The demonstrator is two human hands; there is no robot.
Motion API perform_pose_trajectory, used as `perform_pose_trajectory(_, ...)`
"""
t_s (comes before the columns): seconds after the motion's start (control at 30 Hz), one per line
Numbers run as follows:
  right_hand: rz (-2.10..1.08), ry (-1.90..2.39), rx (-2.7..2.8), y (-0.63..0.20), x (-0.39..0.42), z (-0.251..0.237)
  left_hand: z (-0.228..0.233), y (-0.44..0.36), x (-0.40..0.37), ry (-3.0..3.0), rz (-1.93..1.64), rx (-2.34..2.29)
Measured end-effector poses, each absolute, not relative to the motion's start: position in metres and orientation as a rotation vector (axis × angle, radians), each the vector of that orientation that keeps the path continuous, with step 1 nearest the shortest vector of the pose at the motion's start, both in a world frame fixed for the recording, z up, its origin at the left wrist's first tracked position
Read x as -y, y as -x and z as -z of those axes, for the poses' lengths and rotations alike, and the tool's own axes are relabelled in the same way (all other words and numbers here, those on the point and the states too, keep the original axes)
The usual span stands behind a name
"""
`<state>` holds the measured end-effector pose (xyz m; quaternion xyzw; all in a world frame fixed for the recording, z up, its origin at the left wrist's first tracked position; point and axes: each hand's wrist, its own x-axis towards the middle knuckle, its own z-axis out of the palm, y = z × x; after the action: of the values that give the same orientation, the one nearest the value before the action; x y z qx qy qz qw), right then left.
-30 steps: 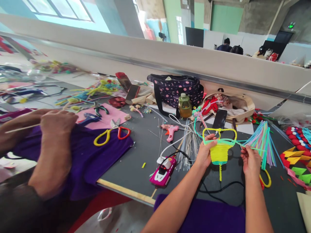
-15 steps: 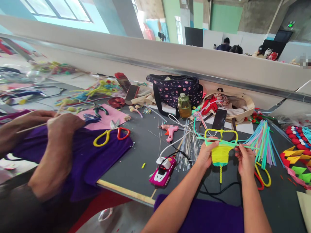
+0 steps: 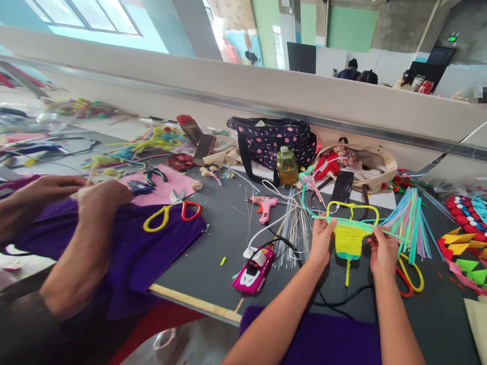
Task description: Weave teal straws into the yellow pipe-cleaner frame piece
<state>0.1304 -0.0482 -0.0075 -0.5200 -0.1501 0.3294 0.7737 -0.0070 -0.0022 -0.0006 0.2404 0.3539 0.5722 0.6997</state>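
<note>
Single head-worn view: looks forward and down across the table (image 3: 213,243), close over both hands, tilted; far wall (image 3: 243,91) runs across the top.

I see a pink glue gun (image 3: 265,207), scissors (image 3: 172,212), a dotted bag (image 3: 274,141), a bottle (image 3: 287,166) and a phone (image 3: 342,186) on the table (image 3: 213,253).
</note>
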Motion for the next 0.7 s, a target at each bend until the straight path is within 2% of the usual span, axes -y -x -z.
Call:
perform_pose_trajectory(0.17,-0.640,1.156,0.341,-0.1298,0.0483,0.0089,0.0067,0.0082,0.0004,-0.681,-1.506,-0.892)
perform_pose_trajectory(0.47,-0.580,1.180,0.430,-0.1293,0.0481,0.0111,0.0062,0.0047,0.0045,-0.964,-1.415,-0.837)
perform_pose_trajectory(0.7,-0.560,1.170,0.413,-0.1338,0.0489,0.0086,0.0070,0.0032,0.0080,-0.789,-1.293,-0.815)
